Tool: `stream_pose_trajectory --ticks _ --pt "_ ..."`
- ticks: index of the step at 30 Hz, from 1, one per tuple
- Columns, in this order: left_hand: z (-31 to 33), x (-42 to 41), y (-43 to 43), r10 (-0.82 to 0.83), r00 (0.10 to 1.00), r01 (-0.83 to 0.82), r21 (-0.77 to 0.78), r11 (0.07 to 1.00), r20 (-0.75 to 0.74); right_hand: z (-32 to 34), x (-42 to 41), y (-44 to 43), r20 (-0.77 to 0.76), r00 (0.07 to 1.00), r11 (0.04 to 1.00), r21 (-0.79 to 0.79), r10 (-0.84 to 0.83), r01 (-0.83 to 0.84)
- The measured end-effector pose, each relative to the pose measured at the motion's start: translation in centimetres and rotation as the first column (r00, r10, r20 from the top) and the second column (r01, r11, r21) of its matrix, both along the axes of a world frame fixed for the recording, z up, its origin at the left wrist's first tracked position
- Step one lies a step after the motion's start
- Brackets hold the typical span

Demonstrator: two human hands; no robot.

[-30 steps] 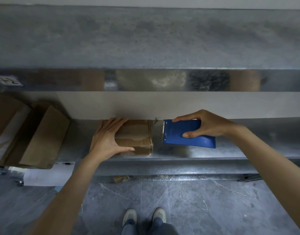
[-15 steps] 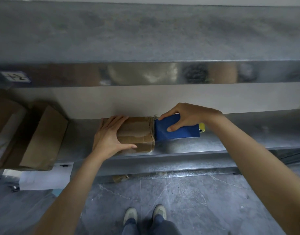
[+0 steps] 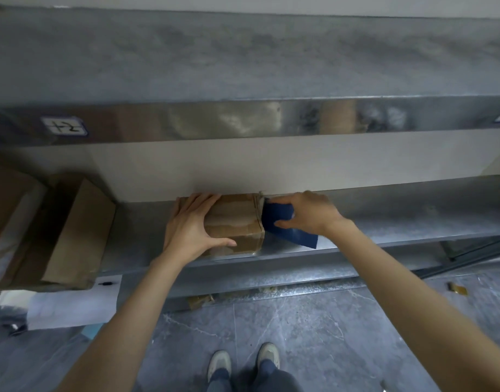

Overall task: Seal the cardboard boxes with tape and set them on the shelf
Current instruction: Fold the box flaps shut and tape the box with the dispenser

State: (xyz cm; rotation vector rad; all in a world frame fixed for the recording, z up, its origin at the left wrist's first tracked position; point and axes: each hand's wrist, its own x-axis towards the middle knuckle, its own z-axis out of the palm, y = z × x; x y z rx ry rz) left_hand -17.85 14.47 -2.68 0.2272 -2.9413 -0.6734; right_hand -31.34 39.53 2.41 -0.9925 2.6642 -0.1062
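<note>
A small brown cardboard box point(image 3: 237, 222) with glossy tape across its top sits on the metal shelf point(image 3: 384, 219). My left hand point(image 3: 191, 226) holds the box at its left end, fingers over the top and thumb along the front face. My right hand point(image 3: 306, 212) grips a blue tape dispenser point(image 3: 288, 230), which is pressed against the box's right end and tilted down to the right. The dispenser's far end is hidden under my hand.
Two larger cardboard boxes point(image 3: 73, 236) lean at the shelf's left end. An upper metal shelf point(image 3: 243, 66) juts out above, with a label point(image 3: 64, 126) on its front edge. Tape scraps point(image 3: 199, 301) lie on the grey floor beside my shoes point(image 3: 243, 363).
The dispenser has swung from lying level beside the box to tilting down at its right end, with my right hand shifting closer to the box. My left hand stays on the box.
</note>
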Motion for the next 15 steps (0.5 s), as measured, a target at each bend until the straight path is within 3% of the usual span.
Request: stream_pose_trajectory --ticks 6,10,15 --pt "0.4 0.8 -0.8 -0.023 0.998 0.02 -0.054 0.998 -0.058 -4.8 1.8 -0.2 -0.18 0.965 0.978 -0.113 -0.192 0.174" --pt "0.1 1.5 -1.6 0.043 0.996 -0.047 -0.049 0.998 -0.079 -7.0 2.0 -2.2 -0.169 0.937 0.945 -0.175 -0.305 0.276" --pt "0.3 1.8 -2.2 0.03 0.996 -0.034 -0.049 0.998 -0.078 -9.3 1.7 -3.6 -0.134 0.944 0.941 -0.199 -0.302 0.272"
